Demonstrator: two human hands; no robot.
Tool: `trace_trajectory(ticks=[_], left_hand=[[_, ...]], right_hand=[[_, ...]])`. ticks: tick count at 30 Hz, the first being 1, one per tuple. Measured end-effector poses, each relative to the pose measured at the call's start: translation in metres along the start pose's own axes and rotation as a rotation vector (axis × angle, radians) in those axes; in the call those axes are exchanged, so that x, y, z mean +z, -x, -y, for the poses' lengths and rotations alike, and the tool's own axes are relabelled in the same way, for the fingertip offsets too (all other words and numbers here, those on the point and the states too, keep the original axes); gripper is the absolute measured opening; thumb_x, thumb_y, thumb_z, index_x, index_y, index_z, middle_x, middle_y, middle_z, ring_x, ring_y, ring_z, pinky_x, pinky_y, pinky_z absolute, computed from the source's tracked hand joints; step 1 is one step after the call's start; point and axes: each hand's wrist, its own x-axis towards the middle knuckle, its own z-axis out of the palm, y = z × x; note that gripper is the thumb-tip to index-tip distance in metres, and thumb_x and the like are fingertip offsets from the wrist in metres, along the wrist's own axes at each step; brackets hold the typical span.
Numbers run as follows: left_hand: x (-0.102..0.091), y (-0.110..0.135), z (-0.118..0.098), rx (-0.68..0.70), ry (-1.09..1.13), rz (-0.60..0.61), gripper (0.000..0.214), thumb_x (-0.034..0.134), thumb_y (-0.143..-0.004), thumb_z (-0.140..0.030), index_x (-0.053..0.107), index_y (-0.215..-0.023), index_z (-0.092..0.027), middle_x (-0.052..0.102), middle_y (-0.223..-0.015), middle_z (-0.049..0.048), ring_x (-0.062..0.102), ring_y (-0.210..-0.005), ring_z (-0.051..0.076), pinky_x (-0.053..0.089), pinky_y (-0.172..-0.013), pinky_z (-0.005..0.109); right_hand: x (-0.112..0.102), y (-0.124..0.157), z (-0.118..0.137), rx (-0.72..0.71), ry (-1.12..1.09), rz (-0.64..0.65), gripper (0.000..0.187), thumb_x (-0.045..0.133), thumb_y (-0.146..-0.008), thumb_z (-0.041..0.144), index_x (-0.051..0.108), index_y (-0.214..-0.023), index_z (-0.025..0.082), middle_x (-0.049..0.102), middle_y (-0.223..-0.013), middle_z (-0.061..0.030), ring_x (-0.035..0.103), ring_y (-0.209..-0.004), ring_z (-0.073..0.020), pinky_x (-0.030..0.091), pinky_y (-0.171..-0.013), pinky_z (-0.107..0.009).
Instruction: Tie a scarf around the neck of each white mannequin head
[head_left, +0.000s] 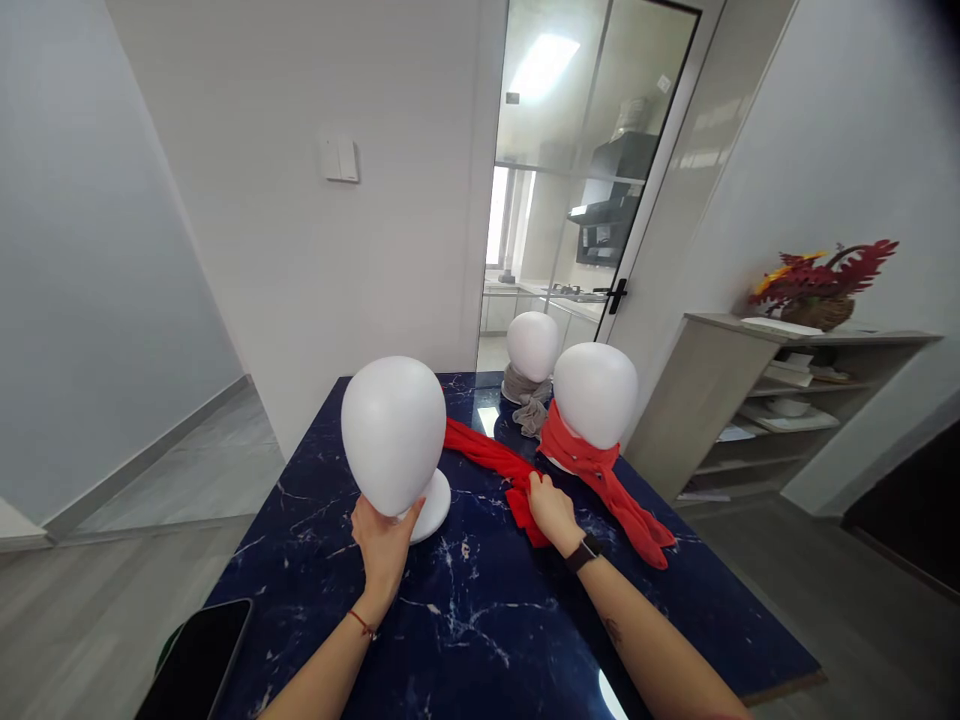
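Observation:
My left hand (pixel 384 540) grips the neck of a bare white mannequin head (pixel 394 432) that stands on its round base on the dark blue marble table (pixel 465 620). With its fingers closed, my right hand (pixel 553 510) holds a loose red scarf (pixel 495 462) that lies across the table toward the bare head. A second white head (pixel 596 393) to the right wears another red scarf (pixel 607 480) whose ends trail onto the table. At the table's far edge a third head (pixel 532 345) has a grey scarf (pixel 527 398) round its neck.
A black phone (pixel 196 665) lies at the table's near left corner. Beyond the table is a white wall and a glass door (pixel 600 180) to a kitchen. A low open shelf (pixel 780 400) with a red plant stands to the right.

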Motion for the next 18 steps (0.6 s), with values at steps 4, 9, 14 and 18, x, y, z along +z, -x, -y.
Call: trace_trajectory(ticks=[4,9,14,18], left_hand=[[-0.001,0.002,0.004,0.035,-0.091,-0.027,0.066,0.072,-0.062,-0.052,0.051,-0.116,-0.02,0.059,-0.115,0.0125,0.052,-0.113,0.032,0.038,-0.095,0.047],[-0.001,0.002,0.004,0.025,-0.2,-0.052,0.075,0.071,-0.061,-0.056,0.047,-0.122,-0.019,0.057,-0.115,0.0115,0.05,-0.112,0.033,0.04,-0.092,0.047],[0.0,0.005,0.004,0.01,-0.242,-0.042,0.077,0.071,-0.063,-0.056,0.044,-0.125,-0.019,0.056,-0.115,0.0117,0.05,-0.113,0.033,0.039,-0.093,0.047],[0.0,0.006,0.002,0.012,-0.334,-0.021,0.086,0.071,-0.062,-0.056,0.037,-0.131,-0.017,0.054,-0.116,0.014,0.048,-0.115,0.035,0.04,-0.092,0.048]], right_hand=[[0.001,-0.001,0.005,0.001,0.003,-0.024,0.03,0.027,-0.094,0.01,0.05,-0.113,0.012,0.057,-0.104,-0.0178,0.069,-0.08,-0.0235,0.05,-0.064,-0.031],[0.005,-0.003,0.008,0.002,-0.006,-0.049,0.029,0.028,-0.096,0.016,0.05,-0.114,0.013,0.057,-0.103,-0.0162,0.068,-0.077,-0.023,0.049,-0.062,-0.03],[0.008,-0.003,0.008,-0.011,-0.036,-0.071,0.026,0.032,-0.096,0.024,0.05,-0.113,0.015,0.057,-0.101,-0.0133,0.067,-0.076,-0.0208,0.047,-0.062,-0.028],[0.011,-0.004,0.006,-0.031,-0.081,-0.096,0.027,0.035,-0.096,0.029,0.05,-0.116,0.018,0.056,-0.105,-0.0104,0.066,-0.078,-0.0197,0.047,-0.064,-0.028]])
